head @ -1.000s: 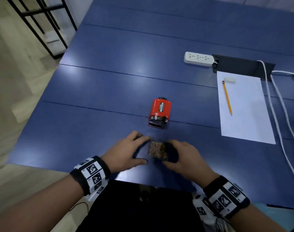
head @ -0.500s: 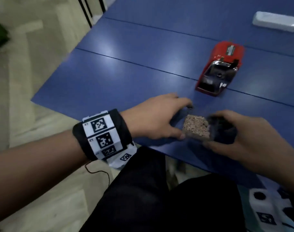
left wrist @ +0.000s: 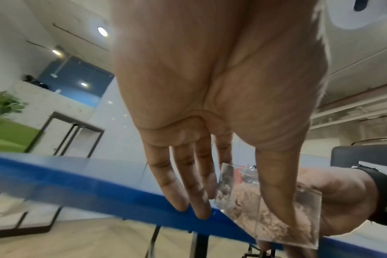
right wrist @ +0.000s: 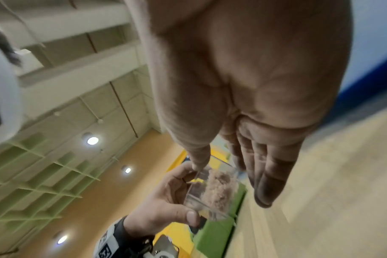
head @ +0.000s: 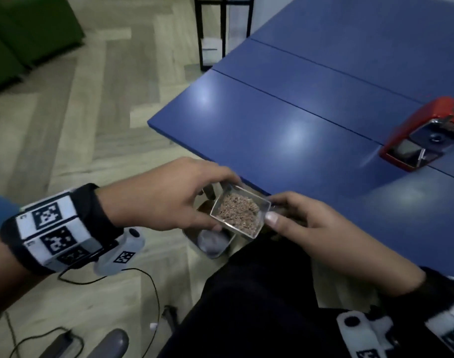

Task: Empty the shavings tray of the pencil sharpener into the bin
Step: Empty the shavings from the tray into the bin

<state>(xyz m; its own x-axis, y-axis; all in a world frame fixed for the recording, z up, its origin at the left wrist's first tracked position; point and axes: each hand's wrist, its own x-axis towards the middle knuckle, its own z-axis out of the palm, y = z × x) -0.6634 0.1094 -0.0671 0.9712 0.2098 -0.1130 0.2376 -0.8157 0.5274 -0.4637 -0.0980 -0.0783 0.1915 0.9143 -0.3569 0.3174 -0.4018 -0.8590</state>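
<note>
The clear plastic shavings tray [head: 237,211], full of brown shavings, is held level in the air just off the near corner of the blue table [head: 298,112]. My left hand [head: 218,202] pinches its left end between thumb and fingers. At the tray's right end my right hand [head: 273,209] pinches with thumb on the near corner and fingers behind. In the right wrist view the tray [right wrist: 216,190] shows between both hands. A small metal bin [head: 213,245] stands on the floor directly below, mostly hidden by the tray and hands. The red pencil sharpener [head: 422,135] lies on the table at the right, its tray slot empty.
Below the hands are my dark trousers [head: 259,306] and a pale wood floor with a black cable [head: 153,288]. A black metal frame [head: 223,29] stands beyond the table's corner. Something green [head: 27,34] stands at the far left.
Both hands have lifted the tray from the table and carried it toward me, past the table's edge, over the bin. The view has swung left and down.
</note>
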